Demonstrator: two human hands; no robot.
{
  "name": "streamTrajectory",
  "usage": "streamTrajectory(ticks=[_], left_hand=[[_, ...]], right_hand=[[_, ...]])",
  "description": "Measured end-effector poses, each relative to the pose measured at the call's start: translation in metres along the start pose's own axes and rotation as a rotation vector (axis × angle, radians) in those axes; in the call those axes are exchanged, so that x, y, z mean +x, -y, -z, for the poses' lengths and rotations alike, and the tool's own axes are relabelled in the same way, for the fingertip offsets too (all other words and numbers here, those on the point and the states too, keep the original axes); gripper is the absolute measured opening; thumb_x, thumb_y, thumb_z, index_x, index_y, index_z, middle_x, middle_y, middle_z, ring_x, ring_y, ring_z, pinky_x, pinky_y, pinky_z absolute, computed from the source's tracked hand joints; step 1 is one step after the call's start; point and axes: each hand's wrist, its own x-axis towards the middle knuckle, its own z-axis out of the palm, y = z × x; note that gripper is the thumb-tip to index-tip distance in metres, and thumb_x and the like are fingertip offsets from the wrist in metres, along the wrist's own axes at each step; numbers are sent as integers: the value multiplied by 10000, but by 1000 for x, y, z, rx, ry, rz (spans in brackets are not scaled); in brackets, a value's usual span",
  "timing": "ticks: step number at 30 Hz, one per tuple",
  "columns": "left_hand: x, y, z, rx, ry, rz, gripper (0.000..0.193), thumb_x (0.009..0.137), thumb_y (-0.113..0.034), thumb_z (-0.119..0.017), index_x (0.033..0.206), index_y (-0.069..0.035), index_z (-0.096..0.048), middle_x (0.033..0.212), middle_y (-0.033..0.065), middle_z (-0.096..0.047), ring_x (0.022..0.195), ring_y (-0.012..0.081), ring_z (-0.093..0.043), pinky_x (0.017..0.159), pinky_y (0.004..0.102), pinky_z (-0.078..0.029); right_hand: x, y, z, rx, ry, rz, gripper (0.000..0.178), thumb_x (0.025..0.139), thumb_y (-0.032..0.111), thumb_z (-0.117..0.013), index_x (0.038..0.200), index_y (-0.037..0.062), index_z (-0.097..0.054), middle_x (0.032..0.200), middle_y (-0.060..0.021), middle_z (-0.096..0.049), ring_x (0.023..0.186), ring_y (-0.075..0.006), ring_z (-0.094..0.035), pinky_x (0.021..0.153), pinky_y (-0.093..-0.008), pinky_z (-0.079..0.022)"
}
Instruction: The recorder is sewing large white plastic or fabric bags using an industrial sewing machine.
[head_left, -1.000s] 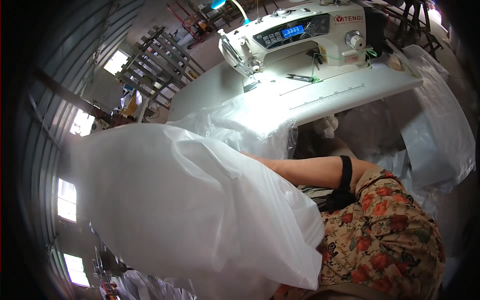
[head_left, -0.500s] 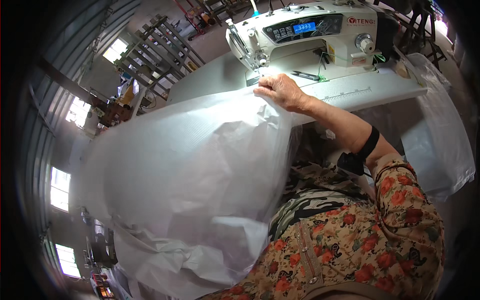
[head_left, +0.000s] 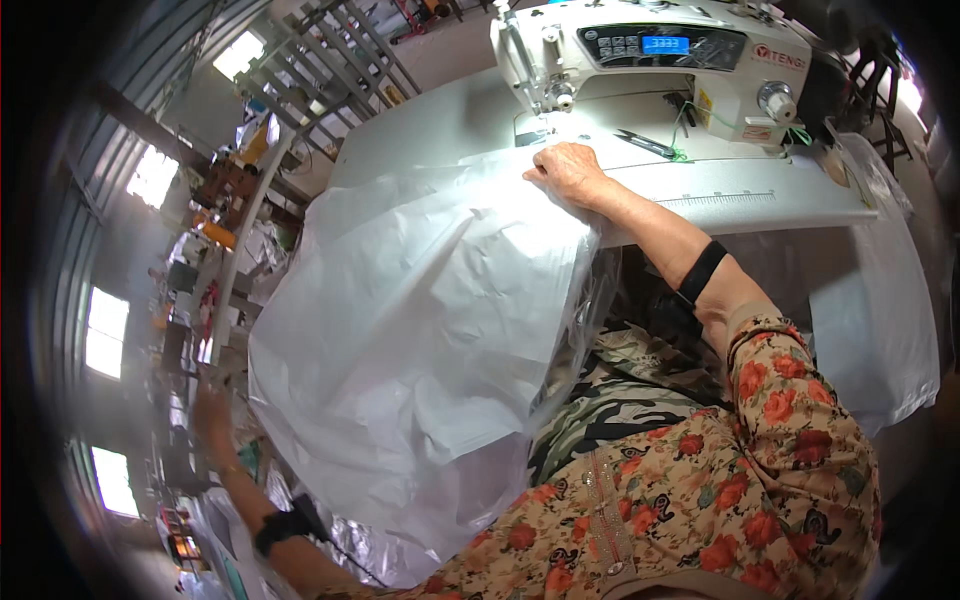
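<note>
A large white, thin, translucent plastic sheet (head_left: 400,320) hangs over the table's front edge and down across my lap, creased in the middle. Its upper right corner is pinched in my right hand (head_left: 568,174), fingers closed, close in front of the lit needle area of a white sewing machine (head_left: 650,50). A clear film shows along the sheet's right edge. Out at the far left is my left hand (head_left: 212,415), apart from the sheet and smeared by motion, so its fingers cannot be made out.
Dark thread snips (head_left: 645,143) and green thread lie on the machine table (head_left: 740,200), right of the needle. More clear plastic (head_left: 875,310) hangs off the table's right end. A grey slatted rack (head_left: 330,70) stands behind, at the left; cluttered goods lie along the left side.
The sheet's left side has drawn in and settled into folds. My left hand has come into view at the far left, while my right hand keeps its grip by the needle. The view has shifted.
</note>
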Motion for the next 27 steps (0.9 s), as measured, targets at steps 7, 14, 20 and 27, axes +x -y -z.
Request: streamTrajectory(ticks=[7, 14, 20, 27], left_hand=[[-38, -379, 148, -898, 194, -884, 326, 962, -148, -520, 1245, -4, -595, 1171, 181, -663, 1060, 287, -637, 927, 363, -473], [-98, -550, 41, -1555, 211, -835, 324, 906, -46, -543, 1217, 15, -604, 1161, 200, -637, 1110, 317, -595, 956, 365, -475], [-102, -554, 51, -1547, 156, -908, 307, 795, -153, -724, 1074, -30, -692, 1017, 72, -677, 979, 227, -571, 895, 352, -466], [-99, -562, 52, -1464, 145, -953, 250, 743, -197, -781, 924, -40, -709, 855, 50, -662, 815, 202, -572, 754, 326, -477]], right_hand=[[-31, 16, -5, -108, -51, -68, 315, 850, 351, -677, 795, 42, -692, 739, -159, -682, 754, -343, -687, 679, -439, -538], [-68, 14, -1, 93, -200, 125, 233, 888, 293, -629, 857, 64, -656, 743, -106, -683, 681, -286, -672, 632, -388, -523], [-67, -26, 47, 635, -203, -185, 206, 897, 196, -584, 974, 24, -667, 739, -116, -671, 667, -215, -641, 652, -329, -494], [-47, -50, 33, -275, -127, -140, 191, 825, 255, -652, 893, 80, -685, 970, -138, -636, 1024, -304, -571, 821, -459, -449]])
